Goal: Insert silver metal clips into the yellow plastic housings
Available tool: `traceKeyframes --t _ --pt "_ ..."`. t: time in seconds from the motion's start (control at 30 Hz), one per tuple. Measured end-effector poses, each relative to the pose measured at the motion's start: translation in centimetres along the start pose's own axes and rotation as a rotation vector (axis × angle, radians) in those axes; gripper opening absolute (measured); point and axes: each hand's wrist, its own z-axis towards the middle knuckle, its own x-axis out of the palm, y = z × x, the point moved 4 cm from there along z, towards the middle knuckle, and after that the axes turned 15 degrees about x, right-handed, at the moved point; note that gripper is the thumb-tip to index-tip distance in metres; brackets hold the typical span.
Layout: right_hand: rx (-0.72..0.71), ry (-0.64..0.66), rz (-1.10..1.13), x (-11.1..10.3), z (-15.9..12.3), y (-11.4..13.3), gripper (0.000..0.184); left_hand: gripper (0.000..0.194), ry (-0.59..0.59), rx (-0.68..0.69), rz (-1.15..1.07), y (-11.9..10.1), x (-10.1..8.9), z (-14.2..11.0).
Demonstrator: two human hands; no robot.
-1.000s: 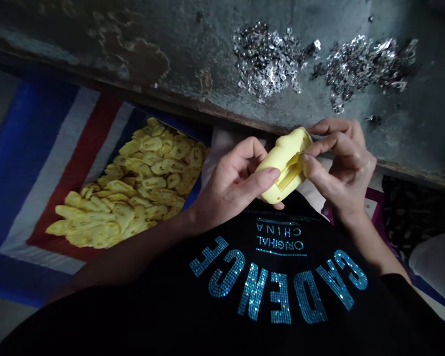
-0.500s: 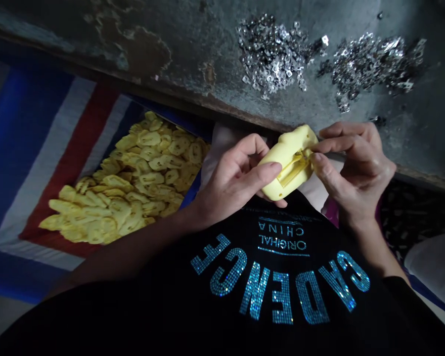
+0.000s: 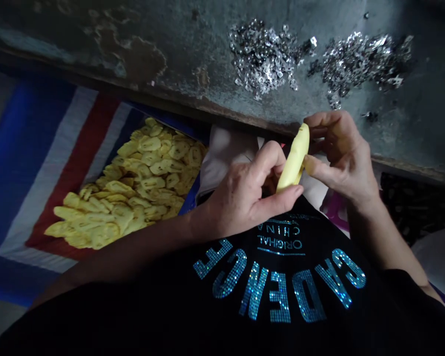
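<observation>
A pale yellow plastic casing [image 3: 293, 157] is turned edge-on above my lap, so its recessed face is mostly hidden. My left hand [image 3: 248, 193] grips its lower end, thumb on the near side and fingers curled behind. From the other side, my right hand [image 3: 343, 153] has its fingers at the casing's upper end and its thumb against the right face. Whether a small part sits between the right fingers cannot be seen. Beyond my hands, on the metal table [image 3: 193, 44], lie two heaps of small shiny metal pieces, a left heap [image 3: 267, 59] and a right heap [image 3: 359, 64].
Left of my lap, a pile of similar yellow plastic pieces [image 3: 133, 183] lies on a blue, white and red striped sheet [image 3: 92, 123]. The worn table edge [image 3: 230, 114] runs just past my hands. A purple item [image 3: 333, 212] shows beneath my right wrist.
The casing has been turned from showing its recessed face to standing edge-on. My left hand has rotated with it, and my right fingers have shifted to its upper end and right face.
</observation>
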Motion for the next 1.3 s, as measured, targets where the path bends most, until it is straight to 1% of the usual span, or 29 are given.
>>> traceKeyframes --t 0.1,0.17,0.2,0.27,0.37,0.43,0.47,0.53,0.6,0.7,0.77,0.87,0.93,1.0,1.07,1.1,1.17,1.23,1.27,1.3 --pt "-0.042 -0.042 0.015 -0.1 -0.9 -1.1 0.062 0.029 0.095 0.115 0.129 -0.7 0.4 0.7" --pt "-0.096 -0.125 0.023 -0.3 -1.8 -2.1 0.065 0.032 0.166 0.159 0.149 -0.9 0.8 0.9" --pt "-0.121 -0.177 0.023 -0.4 -2.3 -2.5 0.065 0.035 0.202 0.17 0.122 -1.0 1.1 1.0" --pt "-0.164 -0.298 -0.003 -0.4 -3.2 -3.1 0.065 0.045 0.243 0.142 0.002 -0.8 1.4 1.1" --pt "-0.236 -0.432 -0.067 -0.4 -4.1 -3.2 0.06 0.068 0.24 0.023 -0.167 0.0 1.8 1.1" --pt "-0.312 -0.513 -0.099 -0.5 -4.5 -3.0 0.059 0.089 0.247 0.007 -0.178 0.4 1.9 1.2" --pt "-0.332 -0.542 -0.127 -0.6 -4.6 -2.9 0.059 0.095 0.257 0.02 -0.155 0.5 2.0 1.2" --pt "-0.34 -0.598 -0.202 -0.8 -4.6 -2.8 0.062 0.094 0.256 0.071 -0.1 0.6 2.1 1.2" --pt "-0.346 -0.619 -0.228 -0.9 -4.6 -2.7 0.062 0.084 0.229 0.138 -0.062 0.6 2.1 1.3" --pt "-0.388 -0.616 -0.131 -0.9 -4.8 -2.3 0.056 0.074 0.182 0.28 -0.041 0.5 2.0 1.2" --pt "-0.384 -0.608 -0.103 -0.7 -4.9 -1.8 0.054 0.075 0.161 0.358 -0.031 0.6 1.9 1.1" --pt "-0.353 -0.611 -0.131 -0.4 -4.9 -1.3 0.052 0.078 0.14 0.41 -0.013 0.9 1.5 1.0" --pt "-0.368 -0.622 -0.106 -0.4 -5.0 -1.1 0.05 0.07 0.12 0.412 0.008 1.0 1.1 1.0" --pt "-0.371 -0.593 -0.065 -0.4 -5.0 -1.0 0.049 0.057 0.115 0.367 0.028 1.1 0.6 1.0" --pt "-0.322 -0.524 -0.077 -0.3 -4.7 -0.9 0.051 0.049 0.13 0.258 0.006 1.6 0.0 0.8" --pt "-0.282 -0.477 -0.109 -0.2 -4.5 -0.9 0.052 0.05 0.14 0.183 -0.021 2.0 -0.2 0.6" --pt "-0.213 -0.363 -0.199 -0.1 -4.0 -0.7 0.054 0.06 0.15 0.02 -0.091 3.2 -0.8 0.0" --pt "-0.178 -0.246 -0.267 -0.5 -3.2 -0.7 0.054 0.066 0.13 -0.114 -0.173 4.4 -1.5 -0.8" --pt "-0.176 -0.233 -0.292 -1.1 -2.7 -0.8 0.052 0.067 0.098 -0.17 -0.221 5.0 -1.9 -1.1" --pt "-0.176 -0.268 -0.325 -1.9 -2.1 -1.0 0.045 0.066 0.052 -0.224 -0.271 5.6 -2.3 -1.5"
